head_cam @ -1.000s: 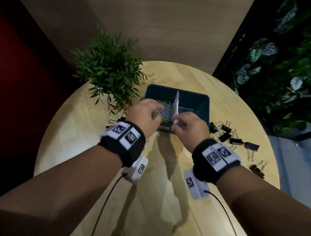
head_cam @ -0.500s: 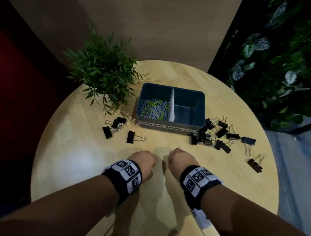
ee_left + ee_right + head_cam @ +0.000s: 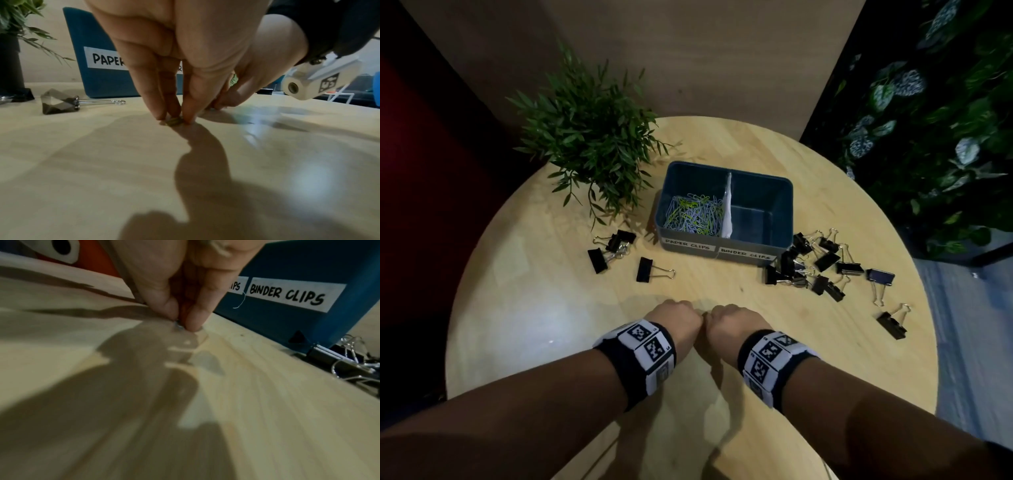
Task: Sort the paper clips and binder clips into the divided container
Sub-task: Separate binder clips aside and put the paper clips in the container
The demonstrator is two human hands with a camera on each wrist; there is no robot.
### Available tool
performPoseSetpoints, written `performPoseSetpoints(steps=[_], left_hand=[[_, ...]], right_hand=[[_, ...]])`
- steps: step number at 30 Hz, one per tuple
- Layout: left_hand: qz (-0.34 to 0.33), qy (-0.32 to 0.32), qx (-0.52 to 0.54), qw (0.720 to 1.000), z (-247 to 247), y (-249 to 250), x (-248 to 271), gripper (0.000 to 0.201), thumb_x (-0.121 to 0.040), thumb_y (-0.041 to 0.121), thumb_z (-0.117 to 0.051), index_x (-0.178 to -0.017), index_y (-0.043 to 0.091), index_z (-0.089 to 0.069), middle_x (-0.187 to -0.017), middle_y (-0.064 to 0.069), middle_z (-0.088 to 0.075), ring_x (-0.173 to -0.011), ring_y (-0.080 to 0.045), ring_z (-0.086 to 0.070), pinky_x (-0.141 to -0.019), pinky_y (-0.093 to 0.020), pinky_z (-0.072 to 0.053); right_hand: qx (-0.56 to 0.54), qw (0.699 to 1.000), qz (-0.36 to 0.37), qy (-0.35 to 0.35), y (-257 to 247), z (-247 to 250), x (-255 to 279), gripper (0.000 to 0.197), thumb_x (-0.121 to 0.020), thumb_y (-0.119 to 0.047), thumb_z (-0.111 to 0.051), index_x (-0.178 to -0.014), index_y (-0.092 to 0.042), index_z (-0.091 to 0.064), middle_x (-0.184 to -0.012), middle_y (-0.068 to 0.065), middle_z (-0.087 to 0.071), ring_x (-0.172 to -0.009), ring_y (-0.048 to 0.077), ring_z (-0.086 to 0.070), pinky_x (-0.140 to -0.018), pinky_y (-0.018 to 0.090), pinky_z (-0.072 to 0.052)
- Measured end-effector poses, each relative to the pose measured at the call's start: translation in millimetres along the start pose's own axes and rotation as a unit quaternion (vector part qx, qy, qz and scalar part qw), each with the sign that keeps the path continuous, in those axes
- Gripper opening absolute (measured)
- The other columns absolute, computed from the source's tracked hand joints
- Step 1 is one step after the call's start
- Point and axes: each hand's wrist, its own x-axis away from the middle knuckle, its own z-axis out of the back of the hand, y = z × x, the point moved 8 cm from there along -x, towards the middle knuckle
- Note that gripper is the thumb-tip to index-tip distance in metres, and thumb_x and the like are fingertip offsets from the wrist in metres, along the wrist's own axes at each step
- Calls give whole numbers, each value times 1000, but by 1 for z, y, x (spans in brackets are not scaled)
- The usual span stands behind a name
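Since half a second ago both hands have drawn closer together on the near part of the round table (image 3: 524,342), their knuckles now almost touching. The left hand (image 3: 677,322) points fingers down and pinches a small greenish paper clip (image 3: 174,121) against the wood, and just beside it the right hand (image 3: 734,325) pinches a small silvery clip (image 3: 178,326) the same way. Beyond them bare wood runs to the divided container (image 3: 726,247), paper clips (image 3: 695,214) in its left half, loose binder clips (image 3: 822,265) mostly at its right.
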Motion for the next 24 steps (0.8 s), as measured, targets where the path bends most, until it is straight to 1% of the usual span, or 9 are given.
performPoseSetpoints(steps=[3, 6, 10, 13, 15, 17, 20, 22, 24], left_hand=[[-15, 5, 1, 1000, 1, 2, -2, 33, -93, 4, -38, -123, 3, -51, -120, -19, -55, -110, -35, -54, -89, -40, -44], [-26, -8, 7, 1000, -2, 2, -3, 34, -95, 5, -38, -127, 4, -48, -123, -19, -54, -112, -35, -54, -92, -40, -44], [-20, 0, 27, 999, -3, -4, -4, 34, -92, 1, -39, -124, 4, -48, -123, -20, -54, -112, -36, -54, -91, -40, -44], [2, 6, 58, 998, -5, -10, -5, 33, -89, 1, -41, -122, 4, -49, -122, -19, -55, -111, -36, -54, -91, -41, -45], [9, 9, 76, 997, -7, -11, -6, 33, -89, 2, -42, -121, 4, -49, -121, -19, -55, -111, -36, -54, -90, -40, -46], [21, 13, 93, 995, -7, -12, -6, 32, -88, 3, -45, -120, 4, -48, -121, -18, -54, -110, -34, -54, -88, -37, -45], [33, 23, 131, 991, -6, -16, -7, 30, -86, 6, -49, -116, 6, -50, -119, -15, -57, -108, -31, -55, -84, -33, -45], [35, 49, 165, 984, 3, -19, -5, 25, -85, 10, -51, -110, 9, -54, -114, -12, -60, -104, -28, -56, -82, -32, -46], [45, 138, 232, 962, 30, -29, 2, 20, -83, 13, -54, -103, 13, -58, -104, -7, -64, -95, -24, -58, -81, -31, -47]], right_hand=[[6, 1000, -1, 0, 1, -2, -4, 32, -97, -12, -32, -122, -1, -48, -120, 20, -53, -107, 34, -53, -88, 41, -45], [-5, 1000, -9, -17, 8, -1, -3, 31, -95, -17, -40, -122, -5, -51, -119, 16, -53, -107, 33, -53, -91, 40, -47], [3, 1000, -3, -12, 21, -7, 8, 36, -93, -3, -43, -128, -5, -49, -121, 16, -50, -112, 34, -51, -92, 39, -46], [-46, 998, -49, 2, 39, -15, 7, 38, -92, -6, -46, -129, -13, -52, -125, 12, -51, -113, 31, -53, -96, 36, -46], [-87, 993, -82, 10, 44, -13, 6, 38, -93, -7, -44, -130, -15, -52, -129, 11, -50, -117, 30, -53, -100, 34, -44], [-93, 991, -95, 10, 44, -11, 6, 39, -93, -4, -41, -130, -12, -51, -130, 12, -50, -117, 31, -52, -100, 35, -44], [-75, 993, -92, 8, 37, -8, 8, 36, -92, -3, -39, -127, -4, -47, -127, 17, -50, -116, 33, -52, -95, 37, -44], [-52, 995, -83, 6, 33, -8, 8, 34, -92, -4, -39, -126, -2, -44, -125, 18, -50, -113, 33, -52, -91, 38, -44], [-41, 996, -80, 2, 34, -8, 8, 35, -91, -2, -41, -126, -4, -43, -123, 17, -51, -111, 32, -53, -89, 38, -45]])
